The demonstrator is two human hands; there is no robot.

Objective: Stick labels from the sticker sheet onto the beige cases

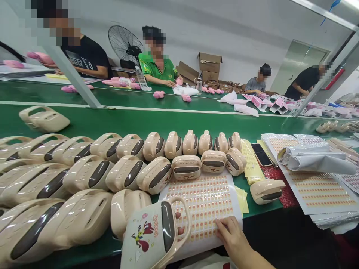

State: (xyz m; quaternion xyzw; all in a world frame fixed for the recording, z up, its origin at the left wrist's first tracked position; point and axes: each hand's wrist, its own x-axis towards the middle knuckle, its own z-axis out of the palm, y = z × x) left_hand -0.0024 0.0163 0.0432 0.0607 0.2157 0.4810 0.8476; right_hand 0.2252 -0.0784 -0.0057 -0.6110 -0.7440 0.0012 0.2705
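My left hand [180, 223] is mostly hidden behind a beige plastic case with a carry handle [148, 233]. Its fingertips show through the handle opening, curled against the case. That case is tilted, with a dark window strip and a printed cartoon picture on its pale face. Under it lies a sheet of small orange-and-gold stickers [200, 201]. On the sheet's right part, my right hand [231, 235] has thumb and fingers pinched together at a sticker; the fingertips partly hide it. Rows of similar beige cases [125, 173] stand to the left and behind the sheet.
Right of the sheet lie yellow label sheets [251, 160], a phone [261, 154], a single case [267, 191] and stacked sticker sheets [322, 190]. A metal post [71, 71] rises at left. Several people work across the green table [134, 117] among pink items.
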